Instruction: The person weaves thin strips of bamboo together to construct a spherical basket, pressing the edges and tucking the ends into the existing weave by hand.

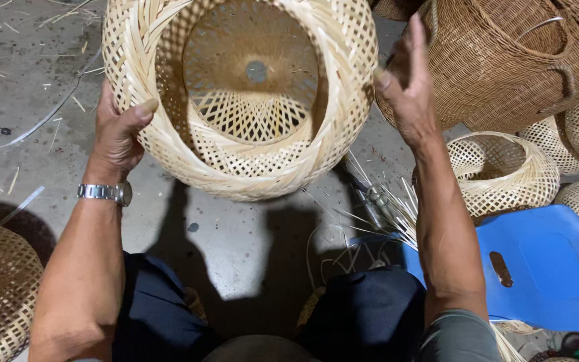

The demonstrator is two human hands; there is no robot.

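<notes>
A round woven bamboo basket [169, 144], pale yellow with an open lattice weave, is held up in front of me with its mouth turned toward my face. My left hand [116, 134], with a metal wristwatch on the wrist, grips the basket's left side, thumb on the rim. My right hand [407, 94] presses flat against the basket's right side, fingers spread and pointing up. Through the mouth I see the lattice bottom with a hole in its middle.
A blue plastic stool [544, 268] stands at my right knee. Several similar woven baskets [504, 171] and darker wicker baskets [504, 67] pile up at the right. Another woven piece [1, 288] lies at the lower left. Thin bamboo strips [390, 208] are scattered on the concrete floor.
</notes>
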